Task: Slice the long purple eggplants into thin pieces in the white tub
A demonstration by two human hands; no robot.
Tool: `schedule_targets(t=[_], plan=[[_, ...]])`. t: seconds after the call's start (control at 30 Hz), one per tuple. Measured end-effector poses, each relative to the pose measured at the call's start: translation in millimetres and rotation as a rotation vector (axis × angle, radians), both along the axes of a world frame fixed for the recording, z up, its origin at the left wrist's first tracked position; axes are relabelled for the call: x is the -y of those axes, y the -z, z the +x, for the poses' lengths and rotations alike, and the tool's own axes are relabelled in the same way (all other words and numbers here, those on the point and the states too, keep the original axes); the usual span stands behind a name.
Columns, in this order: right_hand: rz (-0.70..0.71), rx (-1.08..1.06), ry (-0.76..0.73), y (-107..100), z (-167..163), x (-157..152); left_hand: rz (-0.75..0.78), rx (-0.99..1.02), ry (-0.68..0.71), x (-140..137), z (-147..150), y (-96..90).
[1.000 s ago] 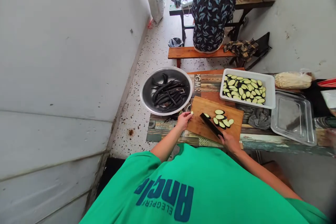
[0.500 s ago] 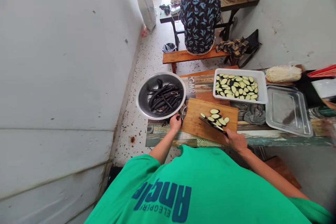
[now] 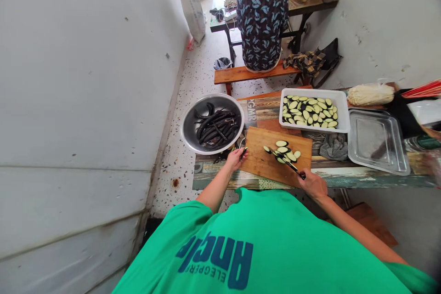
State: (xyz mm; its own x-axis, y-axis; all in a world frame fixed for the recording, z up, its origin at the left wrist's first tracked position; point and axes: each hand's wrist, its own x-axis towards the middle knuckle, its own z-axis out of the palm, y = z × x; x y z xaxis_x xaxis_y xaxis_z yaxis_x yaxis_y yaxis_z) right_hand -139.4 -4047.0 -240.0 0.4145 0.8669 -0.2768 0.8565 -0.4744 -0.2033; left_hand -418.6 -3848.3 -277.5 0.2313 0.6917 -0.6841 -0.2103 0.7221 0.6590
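My left hand (image 3: 235,159) is closed around a short dark eggplant piece (image 3: 244,152) with a pale cut end, at the left edge of the wooden cutting board (image 3: 262,161). In my right hand (image 3: 314,184) is the handle of a kitchen knife (image 3: 288,164); its blade slants over the board, partly in front of the eggplant slices (image 3: 283,149). These slices are oval, pale green inside with dark skin. Just beyond my left hand, a steel bowl (image 3: 188,135) holds several long, dark, whole eggplants (image 3: 217,131).
A white tray (image 3: 341,112) of eggplant slices stands behind the board. Right of the board are a grey cloth (image 3: 333,147), a clear plastic lid (image 3: 377,142) and bagged pale enoki-like mushrooms (image 3: 370,95). A person (image 3: 262,27) sits on a bench (image 3: 241,74) beyond the table.
My left hand has moved a little right, from beside the bowl to the board's edge, bringing the eggplant piece into clearer sight. The knife has shifted slightly among the slices.
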Motion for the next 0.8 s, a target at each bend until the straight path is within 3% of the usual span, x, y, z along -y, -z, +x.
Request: schedule_targets(t=[0.13, 0.27, 0.37, 0.47, 0.57, 0.8], plan=[[-0.026, -0.087, 0.083, -4, -6, -3, 0.080, -0.176, 0.044, -1, 9, 2.5], [-0.030, -0.067, 0.115, -10, -10, -4, 0.209, -0.385, -0.030, -5, -2, 3.7], [0.006, 0.016, 0.093, -11, -9, -4, 0.397, -0.534, -0.022, -5, -18, -0.9], [0.021, 0.100, -0.005, -13, -5, -3, 0.596, -0.607, 0.088, 5, -21, -11.2], [0.020, 0.203, -0.143, -19, -1, -2, 0.734, -0.558, 0.236, 21, 0, -27.9], [0.062, 0.306, -0.331, -28, 14, -3, 1.059, -0.056, 0.785, 47, 100, -65.0]])
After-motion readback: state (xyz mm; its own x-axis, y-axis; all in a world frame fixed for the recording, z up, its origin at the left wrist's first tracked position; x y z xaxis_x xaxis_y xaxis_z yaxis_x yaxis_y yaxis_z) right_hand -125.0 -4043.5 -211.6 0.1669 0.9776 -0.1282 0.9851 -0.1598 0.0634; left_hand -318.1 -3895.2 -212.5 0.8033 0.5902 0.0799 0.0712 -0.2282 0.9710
